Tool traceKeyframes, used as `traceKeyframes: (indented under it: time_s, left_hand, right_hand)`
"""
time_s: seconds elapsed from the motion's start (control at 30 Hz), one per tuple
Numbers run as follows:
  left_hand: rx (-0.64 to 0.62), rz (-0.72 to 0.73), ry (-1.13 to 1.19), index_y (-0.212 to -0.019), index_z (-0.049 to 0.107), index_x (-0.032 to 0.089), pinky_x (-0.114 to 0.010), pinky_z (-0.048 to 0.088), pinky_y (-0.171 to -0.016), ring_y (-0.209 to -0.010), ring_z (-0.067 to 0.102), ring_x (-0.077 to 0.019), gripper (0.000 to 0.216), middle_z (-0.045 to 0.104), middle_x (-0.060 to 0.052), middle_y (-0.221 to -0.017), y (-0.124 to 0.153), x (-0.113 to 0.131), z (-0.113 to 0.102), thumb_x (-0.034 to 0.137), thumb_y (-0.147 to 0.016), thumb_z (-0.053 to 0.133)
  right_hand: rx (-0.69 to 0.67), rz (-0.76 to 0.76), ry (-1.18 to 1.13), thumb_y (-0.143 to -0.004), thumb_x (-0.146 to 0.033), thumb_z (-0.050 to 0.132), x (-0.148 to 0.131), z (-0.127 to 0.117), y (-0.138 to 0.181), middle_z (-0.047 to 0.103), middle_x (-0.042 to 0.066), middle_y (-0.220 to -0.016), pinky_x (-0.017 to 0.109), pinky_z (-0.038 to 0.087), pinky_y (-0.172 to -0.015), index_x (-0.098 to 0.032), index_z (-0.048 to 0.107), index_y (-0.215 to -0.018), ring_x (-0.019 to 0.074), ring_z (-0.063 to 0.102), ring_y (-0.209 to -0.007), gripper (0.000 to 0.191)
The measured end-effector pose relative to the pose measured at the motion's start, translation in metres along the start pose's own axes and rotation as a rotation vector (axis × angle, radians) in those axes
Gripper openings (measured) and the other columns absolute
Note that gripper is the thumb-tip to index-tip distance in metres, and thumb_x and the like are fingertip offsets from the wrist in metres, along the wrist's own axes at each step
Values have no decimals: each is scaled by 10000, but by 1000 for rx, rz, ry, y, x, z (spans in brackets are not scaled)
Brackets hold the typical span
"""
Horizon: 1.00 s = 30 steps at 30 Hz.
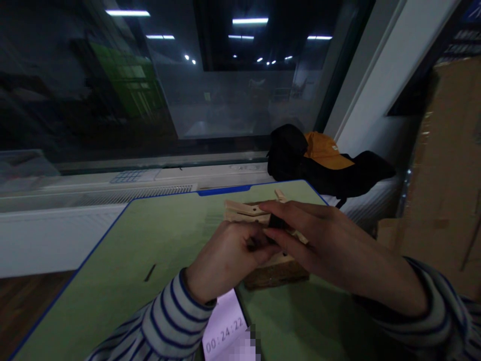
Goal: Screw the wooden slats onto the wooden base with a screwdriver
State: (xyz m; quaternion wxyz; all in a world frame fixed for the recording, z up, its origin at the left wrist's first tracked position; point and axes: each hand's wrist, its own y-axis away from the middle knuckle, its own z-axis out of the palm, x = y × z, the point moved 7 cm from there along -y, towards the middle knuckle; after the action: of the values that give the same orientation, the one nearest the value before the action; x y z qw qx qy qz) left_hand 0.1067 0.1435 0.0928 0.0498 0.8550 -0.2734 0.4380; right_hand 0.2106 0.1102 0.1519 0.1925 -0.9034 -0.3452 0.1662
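Observation:
My right hand [323, 235] pinches a small black block [276, 221] between its thumb and fingers. Close against it, my left hand [233, 253] is closed, its fingertips meeting by the black block; what they hold, if anything, is hidden. Beneath both hands are pale wooden pieces [240, 209], one of them with a small hole. They lie on or over a thick brown wooden block [278, 277] with a rough front side. My hands cover much of the wood.
A phone with a running-time display [224, 326] lies below my left wrist. On the green table [173, 225] is a thin dark strip [150, 273]. Beyond the table are a radiator [135, 196], a black garment with an orange cap [326, 150], and a cardboard box [443, 175] on the right.

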Motion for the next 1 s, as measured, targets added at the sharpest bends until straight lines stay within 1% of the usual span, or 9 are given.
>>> traceKeyframes:
  time_s: [0.07, 0.17, 0.23, 0.3, 0.43, 0.57, 0.7, 0.9, 1.0]
  left_hand:
    - [21, -18, 45, -762, 705, 150, -230, 446, -604, -664, 628, -140, 120, 715, -11, -733, 0, -1, -1, 235, -802, 631]
    - [32, -33, 79, -750, 708, 139, -229, 447, -593, -651, 623, -140, 150, 711, -19, -720, 0, -3, -2, 239, -817, 617]
    - [23, -15, 74, -739, 707, 137, -227, 444, -588, -646, 622, -139, 168, 709, -19, -715, 0, -2, -2, 230, -832, 602]
    - [19, 17, 72, -769, 715, 147, -226, 453, -609, -669, 630, -139, 167, 717, -15, -740, 0, 0, -3, 233, -846, 595]
    - [7, 49, 86, -830, 724, 164, -219, 463, -631, -695, 641, -136, 145, 724, -1, -765, 1, 4, -3, 244, -853, 604]
    - [-16, 33, 65, -825, 721, 155, -221, 450, -603, -670, 624, -137, 166, 717, -7, -749, 2, 3, -2, 254, -861, 593]
    - [-33, 32, 58, -834, 726, 157, -235, 459, -631, -705, 631, -149, 189, 722, -16, -779, 1, 2, -1, 263, -874, 575]
    - [-20, 40, 35, -841, 727, 151, -248, 470, -648, -717, 638, -156, 187, 722, -24, -783, 1, 4, 0, 255, -864, 574]
    - [13, 22, 25, -812, 723, 139, -245, 468, -636, -695, 643, -153, 175, 721, -28, -763, 0, 3, -1, 242, -845, 586]
  right_hand:
    - [5, -7, 1, -923, -220, 496, 0, 0, 0, 682, 87, -1151, 275, 558, -834, -136, 514, -1274, 163, 671, -974, 362]
    - [23, -25, 6, -922, -240, 507, -1, -1, 1, 680, 69, -1146, 267, 535, -874, -160, 497, -1288, 149, 660, -989, 375]
    - [26, -19, -1, -917, -257, 519, 0, -2, 2, 668, 56, -1168, 272, 517, -909, -186, 463, -1322, 144, 647, -1014, 415]
    - [23, -10, -19, -921, -254, 509, 1, -2, 2, 653, 43, -1198, 259, 498, -931, -202, 437, -1346, 129, 634, -1035, 434]
    - [32, -31, -35, -935, -204, 472, 1, -4, 1, 655, 42, -1189, 217, 469, -950, -165, 492, -1289, 104, 619, -1044, 357]
    - [33, -11, -22, -918, -189, 500, 2, -3, 0, 671, 52, -1119, 229, 494, -912, -129, 519, -1253, 120, 632, -1003, 341]
    - [43, -14, -18, -912, -189, 514, 1, -3, 0, 682, 56, -1067, 245, 521, -857, -115, 534, -1227, 136, 648, -959, 324]
    - [60, -31, 1, -920, -185, 494, -1, -3, -1, 682, 71, -1038, 267, 533, -811, -104, 543, -1202, 156, 652, -920, 298]
    - [71, -42, 6, -919, -183, 494, -2, -4, -1, 679, 70, -1037, 274, 535, -804, -112, 539, -1206, 160, 651, -916, 299]
